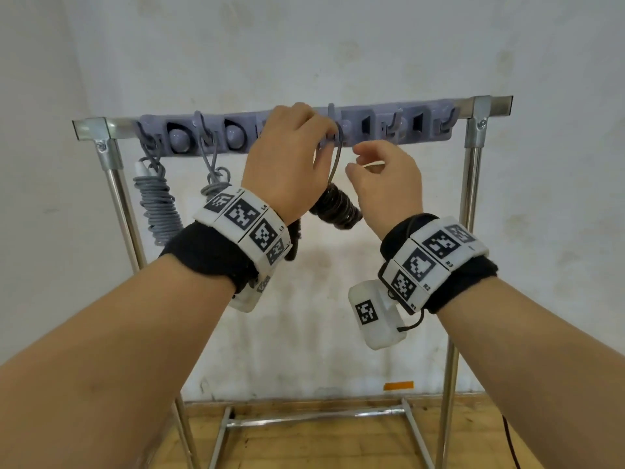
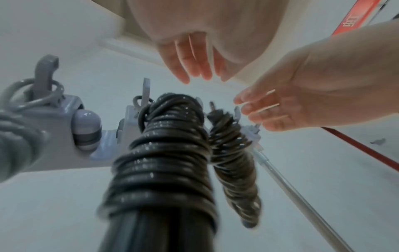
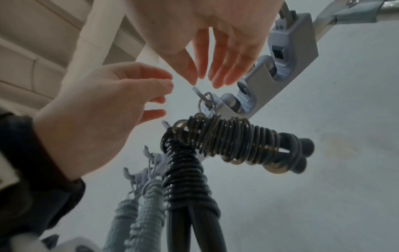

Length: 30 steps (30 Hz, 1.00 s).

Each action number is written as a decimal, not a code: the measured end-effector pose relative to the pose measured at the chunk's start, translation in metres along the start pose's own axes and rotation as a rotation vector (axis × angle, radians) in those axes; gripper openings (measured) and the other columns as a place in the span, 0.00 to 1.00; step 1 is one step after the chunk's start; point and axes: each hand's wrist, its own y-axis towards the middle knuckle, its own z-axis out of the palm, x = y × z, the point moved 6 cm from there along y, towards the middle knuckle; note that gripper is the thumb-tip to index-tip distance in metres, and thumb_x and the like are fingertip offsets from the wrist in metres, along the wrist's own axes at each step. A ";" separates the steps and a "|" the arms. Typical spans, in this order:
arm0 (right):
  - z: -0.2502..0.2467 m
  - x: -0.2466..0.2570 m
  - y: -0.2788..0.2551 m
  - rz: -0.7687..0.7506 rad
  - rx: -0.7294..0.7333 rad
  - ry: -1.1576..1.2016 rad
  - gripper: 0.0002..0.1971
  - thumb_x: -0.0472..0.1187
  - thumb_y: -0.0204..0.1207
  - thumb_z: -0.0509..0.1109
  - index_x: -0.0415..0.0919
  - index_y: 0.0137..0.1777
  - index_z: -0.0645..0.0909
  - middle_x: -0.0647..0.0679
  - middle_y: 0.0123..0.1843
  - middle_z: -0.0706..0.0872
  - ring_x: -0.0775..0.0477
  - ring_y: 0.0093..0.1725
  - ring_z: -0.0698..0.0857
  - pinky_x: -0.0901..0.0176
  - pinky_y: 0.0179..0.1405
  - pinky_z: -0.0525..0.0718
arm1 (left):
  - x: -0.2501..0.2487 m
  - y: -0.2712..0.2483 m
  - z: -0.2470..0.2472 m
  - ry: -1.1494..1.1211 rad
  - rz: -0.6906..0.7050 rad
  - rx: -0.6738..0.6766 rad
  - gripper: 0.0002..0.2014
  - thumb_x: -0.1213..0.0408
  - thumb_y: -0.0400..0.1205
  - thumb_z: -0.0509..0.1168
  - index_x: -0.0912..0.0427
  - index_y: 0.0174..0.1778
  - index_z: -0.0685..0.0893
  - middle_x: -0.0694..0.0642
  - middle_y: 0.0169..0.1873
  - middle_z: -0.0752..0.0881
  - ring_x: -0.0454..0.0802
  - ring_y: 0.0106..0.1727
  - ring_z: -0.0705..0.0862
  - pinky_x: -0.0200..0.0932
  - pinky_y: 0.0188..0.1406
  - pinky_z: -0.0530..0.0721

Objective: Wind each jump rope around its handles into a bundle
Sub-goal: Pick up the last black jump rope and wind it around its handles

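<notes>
We're up at the grey hook rail (image 1: pixel 372 126) on the metal stand (image 1: pixel 111 164). Our left hand (image 1: pixel 287 157) is by the centre hook, fingers straight, gripping nothing in the wrist views. Right hand (image 1: pixel 382 177) hangs just beside it, fingers loosely curled, empty. The dark rope bundle (image 1: pixel 334 206) dangles from that hook w/ another black bundle (image 2: pixel 164 153) beside it. 2 grey bundles (image 1: pixel 159 204) hang further left.
</notes>
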 end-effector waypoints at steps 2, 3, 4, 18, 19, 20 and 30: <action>-0.006 0.003 -0.020 -0.048 0.006 0.002 0.05 0.37 0.74 0.68 0.44 0.48 0.83 0.49 0.46 0.85 0.54 0.41 0.82 0.79 0.34 0.75 | -0.005 -0.023 -0.008 -0.015 0.034 -0.009 0.11 0.65 0.81 0.63 0.63 0.55 0.85 0.58 0.49 0.84 0.57 0.54 0.79 0.36 0.51 0.69; -0.008 0.002 -0.033 -0.056 0.029 0.001 0.04 0.36 0.73 0.68 0.44 0.44 0.83 0.48 0.42 0.86 0.53 0.39 0.82 0.76 0.34 0.76 | -0.005 -0.038 -0.010 -0.038 0.031 0.011 0.11 0.65 0.80 0.63 0.63 0.55 0.85 0.56 0.46 0.83 0.55 0.51 0.80 0.36 0.49 0.70; -0.008 -0.002 -0.048 -0.054 0.064 -0.006 0.03 0.37 0.73 0.68 0.43 0.41 0.84 0.48 0.38 0.86 0.52 0.37 0.82 0.71 0.34 0.77 | -0.004 -0.055 -0.013 -0.077 0.014 0.046 0.11 0.63 0.79 0.63 0.62 0.55 0.85 0.53 0.44 0.82 0.52 0.46 0.80 0.36 0.46 0.71; 0.095 -0.190 -0.332 0.321 0.887 -0.273 0.10 0.47 0.74 0.70 0.48 0.32 0.81 0.58 0.30 0.82 0.58 0.33 0.80 0.66 0.32 0.74 | 0.044 -0.431 0.036 -0.237 -0.428 0.874 0.13 0.51 0.76 0.62 0.55 0.42 0.86 0.48 0.31 0.83 0.48 0.32 0.80 0.48 0.34 0.82; 0.104 -0.205 -0.352 0.344 0.948 -0.297 0.10 0.48 0.74 0.69 0.47 0.33 0.82 0.57 0.31 0.83 0.56 0.34 0.81 0.63 0.32 0.76 | 0.046 -0.456 0.041 -0.234 -0.435 0.906 0.12 0.51 0.76 0.62 0.55 0.42 0.86 0.47 0.30 0.83 0.48 0.31 0.81 0.47 0.33 0.81; 0.114 -0.220 -0.372 0.365 1.015 -0.324 0.10 0.49 0.74 0.68 0.47 0.35 0.84 0.56 0.33 0.84 0.55 0.35 0.81 0.61 0.33 0.77 | 0.048 -0.481 0.046 -0.233 -0.444 0.937 0.12 0.51 0.75 0.63 0.55 0.42 0.86 0.46 0.29 0.82 0.47 0.30 0.80 0.45 0.31 0.80; 0.180 -0.333 -0.600 0.563 1.710 -0.435 0.10 0.49 0.76 0.64 0.46 0.41 0.84 0.49 0.40 0.86 0.47 0.40 0.83 0.54 0.38 0.85 | 0.066 -0.736 0.091 -0.216 -0.587 1.590 0.08 0.54 0.74 0.64 0.50 0.40 0.87 0.49 0.37 0.86 0.52 0.39 0.83 0.41 0.34 0.76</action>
